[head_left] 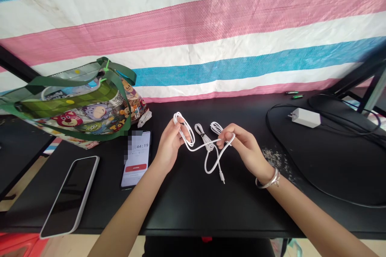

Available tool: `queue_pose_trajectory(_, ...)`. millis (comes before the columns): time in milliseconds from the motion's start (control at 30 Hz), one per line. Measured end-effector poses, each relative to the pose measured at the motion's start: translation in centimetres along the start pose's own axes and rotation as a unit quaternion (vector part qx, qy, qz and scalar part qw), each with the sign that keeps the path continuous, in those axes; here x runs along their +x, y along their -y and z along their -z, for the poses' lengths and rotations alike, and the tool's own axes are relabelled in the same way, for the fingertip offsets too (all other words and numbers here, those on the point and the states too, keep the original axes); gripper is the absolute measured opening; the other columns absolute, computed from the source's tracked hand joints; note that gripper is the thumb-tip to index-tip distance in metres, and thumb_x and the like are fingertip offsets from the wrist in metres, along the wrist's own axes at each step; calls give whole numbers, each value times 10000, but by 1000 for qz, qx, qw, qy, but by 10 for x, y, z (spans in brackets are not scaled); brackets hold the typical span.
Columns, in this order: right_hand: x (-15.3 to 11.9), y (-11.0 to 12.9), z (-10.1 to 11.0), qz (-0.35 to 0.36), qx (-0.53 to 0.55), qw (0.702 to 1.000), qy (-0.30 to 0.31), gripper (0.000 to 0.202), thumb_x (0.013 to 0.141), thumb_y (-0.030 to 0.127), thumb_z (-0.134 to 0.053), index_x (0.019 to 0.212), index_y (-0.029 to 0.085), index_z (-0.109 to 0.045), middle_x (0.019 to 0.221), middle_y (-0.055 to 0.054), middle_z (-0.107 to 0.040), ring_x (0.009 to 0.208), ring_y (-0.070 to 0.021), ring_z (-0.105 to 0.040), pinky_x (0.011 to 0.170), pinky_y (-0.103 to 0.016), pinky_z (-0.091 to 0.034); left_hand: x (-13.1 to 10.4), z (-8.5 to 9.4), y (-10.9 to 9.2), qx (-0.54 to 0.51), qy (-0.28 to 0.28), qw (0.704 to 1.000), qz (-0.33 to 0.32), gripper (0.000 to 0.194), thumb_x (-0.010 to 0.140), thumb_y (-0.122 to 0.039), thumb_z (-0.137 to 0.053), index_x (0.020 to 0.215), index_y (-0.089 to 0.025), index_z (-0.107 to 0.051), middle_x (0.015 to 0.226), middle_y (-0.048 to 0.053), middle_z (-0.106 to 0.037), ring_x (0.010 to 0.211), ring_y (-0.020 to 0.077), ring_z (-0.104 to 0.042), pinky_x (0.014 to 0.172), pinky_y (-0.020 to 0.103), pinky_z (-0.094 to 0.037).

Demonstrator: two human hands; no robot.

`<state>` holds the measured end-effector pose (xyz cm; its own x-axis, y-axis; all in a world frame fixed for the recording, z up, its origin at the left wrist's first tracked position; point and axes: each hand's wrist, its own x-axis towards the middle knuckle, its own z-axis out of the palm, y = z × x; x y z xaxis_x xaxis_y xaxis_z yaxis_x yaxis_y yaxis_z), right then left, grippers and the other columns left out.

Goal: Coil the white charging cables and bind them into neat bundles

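Note:
A white charging cable [184, 129] is coiled in my left hand [170, 143], pinched between thumb and fingers. From that coil a stretch of cable runs across to my right hand [243, 146], whose fingers are closed on the same cable. A loop hangs below the right hand, and a white plug [222, 177] points down near the table's middle. Between and behind my hands lies a second white cable bundle [206, 139], bound with a dark tie; another looped part [216, 127] shows beside the right fingertips. How these strands connect is hard to tell.
A phone with a lit screen [136, 160] and a white-cased phone [70, 196] lie left. Behind them stands a cartoon-print bag [90, 108]. On the right are a white charger [306, 117], a long black cable [291, 160] and scattered crumbs [279, 160] on the black table [187, 209].

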<state>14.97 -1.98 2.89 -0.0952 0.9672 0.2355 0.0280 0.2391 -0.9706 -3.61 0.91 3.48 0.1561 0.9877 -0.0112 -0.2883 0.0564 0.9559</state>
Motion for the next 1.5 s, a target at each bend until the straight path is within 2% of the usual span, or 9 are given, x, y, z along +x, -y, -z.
queue_pose_trajectory(167,-1,1,3,5,13,999,50,371,838,532,-565,649,214,-539,601,5,-586,568,-150,-572,616,-299,-489,-3,-2,-1,9,30,999,17,214,782,-414,-541,824,-217,-468,536,-68,-436,515,115,-481,561,249,-443)
queue_pose_trajectory(367,-2,-8,3,8,38,988,152,363,846,542,-549,701,209,-533,661,8,-546,579,-137,-583,595,-284,-510,-6,-6,-1,16,71,997,30,288,749,-459,-594,817,-202,-482,532,-60,-496,522,117,-508,554,241,-434)
queue_pose_trajectory(467,-2,-10,3,20,46,979,196,349,859,534,-537,757,200,-544,715,5,-530,613,-131,-597,627,-287,-519,-5,-6,-1,1,79,996,31,333,733,-487,-637,815,-192,-505,538,-55,-529,504,102,-490,548,229,-429)
queue_pose_trajectory(633,-3,-2,6,-4,56,967,248,357,862,535,-537,826,180,-538,768,-10,-538,686,-134,-620,683,-296,-512,-5,-4,1,-9,93,995,44,380,712,-512,-684,836,-181,-547,565,-41,-568,520,104,-516,550,223,-417)
queue_pose_trajectory(800,-4,0,4,-16,63,977,201,369,870,539,-520,789,180,-527,701,-6,-568,620,-125,-599,631,-287,-504,-7,-4,4,17,131,991,28,374,761,-525,-646,856,-167,-591,598,-21,-596,556,110,-541,584,226,-411)
queue_pose_trajectory(1033,-3,-1,2,2,25,992,127,401,870,559,-503,690,201,-489,566,18,-573,524,-120,-563,585,-279,-464,-11,-8,4,72,191,978,37,351,816,-497,-596,900,-158,-624,682,9,-613,624,135,-556,605,246,-404)
queue_pose_trajectory(1267,-3,-3,-1,4,-2,993,118,411,866,562,-505,673,200,-479,564,13,-576,501,-109,-551,534,-254,-436,-15,-11,4,121,247,960,57,334,835,-477,-570,928,-157,-587,771,32,-614,676,147,-565,656,270,-437)
queue_pose_trajectory(1500,-2,-5,-2,-24,-10,994,103,404,831,572,-550,683,205,-473,519,32,-541,476,-111,-536,511,-253,-420,-18,-10,5,181,258,947,67,221,851,-381,-536,927,-178,-495,698,-4,-579,665,142,-569,633,263,-442)
